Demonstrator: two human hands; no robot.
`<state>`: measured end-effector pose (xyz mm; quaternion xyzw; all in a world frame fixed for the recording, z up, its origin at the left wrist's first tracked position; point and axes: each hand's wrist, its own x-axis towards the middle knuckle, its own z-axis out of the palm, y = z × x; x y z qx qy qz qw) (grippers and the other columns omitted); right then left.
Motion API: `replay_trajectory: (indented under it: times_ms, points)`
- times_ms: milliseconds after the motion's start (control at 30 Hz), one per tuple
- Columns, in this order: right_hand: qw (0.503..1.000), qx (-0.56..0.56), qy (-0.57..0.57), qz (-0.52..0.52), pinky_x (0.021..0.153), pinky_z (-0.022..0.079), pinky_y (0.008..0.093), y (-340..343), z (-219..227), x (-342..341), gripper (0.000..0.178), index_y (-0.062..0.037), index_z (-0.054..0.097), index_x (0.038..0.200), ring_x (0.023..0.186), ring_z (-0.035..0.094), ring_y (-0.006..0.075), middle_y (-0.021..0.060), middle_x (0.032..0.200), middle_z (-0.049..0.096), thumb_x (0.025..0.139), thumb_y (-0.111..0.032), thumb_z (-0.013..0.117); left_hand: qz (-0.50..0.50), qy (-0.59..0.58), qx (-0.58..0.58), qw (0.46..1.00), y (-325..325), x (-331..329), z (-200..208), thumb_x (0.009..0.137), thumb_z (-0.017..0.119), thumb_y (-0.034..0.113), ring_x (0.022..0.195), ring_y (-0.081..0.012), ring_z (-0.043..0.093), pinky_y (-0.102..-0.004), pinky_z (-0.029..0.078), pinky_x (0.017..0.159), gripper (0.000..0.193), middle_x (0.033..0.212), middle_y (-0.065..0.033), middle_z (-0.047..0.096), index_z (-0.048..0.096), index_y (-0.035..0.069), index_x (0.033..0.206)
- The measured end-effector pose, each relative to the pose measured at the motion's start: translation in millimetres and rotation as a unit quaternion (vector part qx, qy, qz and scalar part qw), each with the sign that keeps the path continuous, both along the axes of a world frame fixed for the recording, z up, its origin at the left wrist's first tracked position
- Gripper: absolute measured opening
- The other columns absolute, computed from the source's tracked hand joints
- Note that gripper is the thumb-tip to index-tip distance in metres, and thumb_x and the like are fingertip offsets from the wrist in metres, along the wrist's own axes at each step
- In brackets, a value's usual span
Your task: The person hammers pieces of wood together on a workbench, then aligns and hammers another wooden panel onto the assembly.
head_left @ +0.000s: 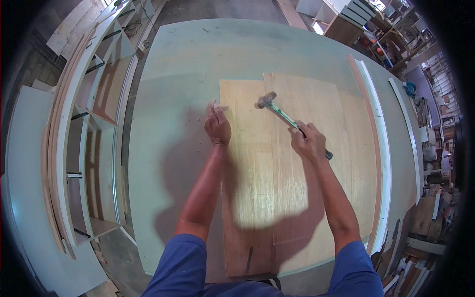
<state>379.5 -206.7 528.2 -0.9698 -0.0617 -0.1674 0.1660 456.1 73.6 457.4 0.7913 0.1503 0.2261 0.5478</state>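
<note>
- Your right hand [308, 141] is closed in a fist around the slim green handle of a hammer [289, 120]; the dark metal head hangs just above the wood, out ahead of your knuckles.
- Your left hand [217, 124] rests on the upper left corner of a plywood sheet [247, 198], fingers drawn together and pinched at the fingertips [215, 105]; you cannot tell what, if anything, sits between them.
- That sheet is thin, flat and rectangular, pale yellow-brown with a glossy grain, and it overlaps a second plywood sheet [321, 163] lying just beside it on the right.
- Both sheets lie on a broad, smooth, pale green surface [173, 128].
- A long white strip [382, 163] with a reddish edge runs along the surface's right side.
- To your left stands a white shelf unit [94, 148] with open compartments.
</note>
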Motion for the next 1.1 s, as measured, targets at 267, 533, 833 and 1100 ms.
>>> replay_trajectory:
  times_ms: [267, 533, 833, 1100]
  points:
    - [0.979, -0.062, 0.028, 0.191, 0.060, 0.055, 0.0396, 21, 9, -28, 0.034, -0.0203, 0.072, 0.117, 0.068, 0.065, 0.0257, 0.0062, 0.082, 0.062, 0.083, -0.018, 0.072, 0.043, -0.003, 0.057, 0.997, 5, 3, -1, 0.106, 0.039, 0.030, 0.096, -0.0389, 0.069, -0.0472, 0.052, 0.085, 0.041, 0.101, -0.0173, 0.075, 0.060, 0.006, 0.131]
    - [0.980, -0.034, 0.036, 0.193, 0.058, 0.053, 0.0386, 31, 13, -31, 0.027, -0.0193, 0.072, 0.114, 0.067, 0.064, 0.0260, 0.0043, 0.081, 0.060, 0.087, -0.024, 0.071, 0.020, 0.026, 0.067, 0.997, 5, 3, -2, 0.106, 0.038, 0.030, 0.102, -0.0402, 0.068, -0.0466, 0.052, 0.088, 0.043, 0.112, -0.0199, 0.072, 0.061, 0.004, 0.130]
    - [0.933, 0.285, 0.194, 0.107, 0.068, 0.055, 0.0366, 43, 13, -53, 0.031, -0.0078, 0.065, 0.125, 0.080, 0.071, 0.0275, 0.0127, 0.090, 0.071, 0.099, -0.023, 0.059, -0.014, 0.046, 0.113, 0.992, -3, -4, 7, 0.104, 0.041, 0.029, 0.107, -0.0405, 0.067, -0.0454, 0.053, 0.090, 0.041, 0.119, -0.0228, 0.069, 0.061, 0.003, 0.129]
    - [0.911, 0.369, 0.172, -0.074, 0.061, 0.053, 0.0330, 85, 71, -83, 0.035, -0.0011, 0.059, 0.128, 0.066, 0.068, 0.0227, 0.0149, 0.081, 0.068, 0.106, -0.025, 0.046, -0.017, 0.005, 0.163, 0.986, -11, -4, 12, 0.103, 0.042, 0.026, 0.105, -0.0421, 0.067, -0.0465, 0.054, 0.089, 0.039, 0.118, -0.0232, 0.069, 0.059, 0.003, 0.129]
